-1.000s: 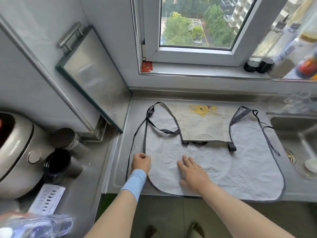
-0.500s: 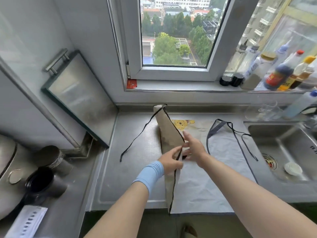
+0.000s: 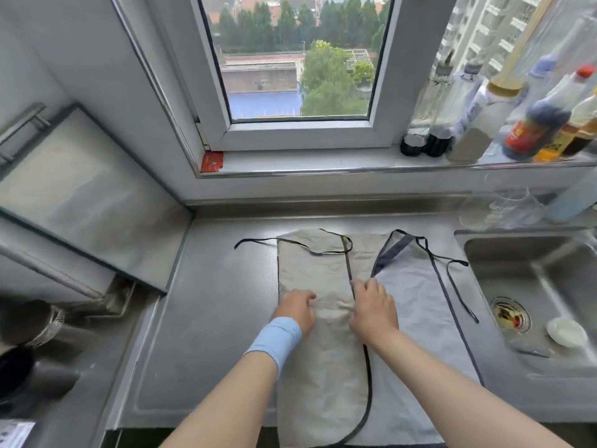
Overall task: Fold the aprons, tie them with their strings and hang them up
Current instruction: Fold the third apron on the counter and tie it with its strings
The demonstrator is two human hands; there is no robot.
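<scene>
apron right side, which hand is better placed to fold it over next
Likely the right hand: it sits at the fold edge, beside the unfolded side of the apron, while the left hand rests on the flap.

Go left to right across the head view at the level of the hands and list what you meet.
Leaning metal board → left hand → right hand → unfolded half of the apron → sink drain → small white dish.

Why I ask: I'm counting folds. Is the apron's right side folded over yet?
No: only the left side of the apron is folded over the middle; its right side lies flat toward the sink.
</scene>
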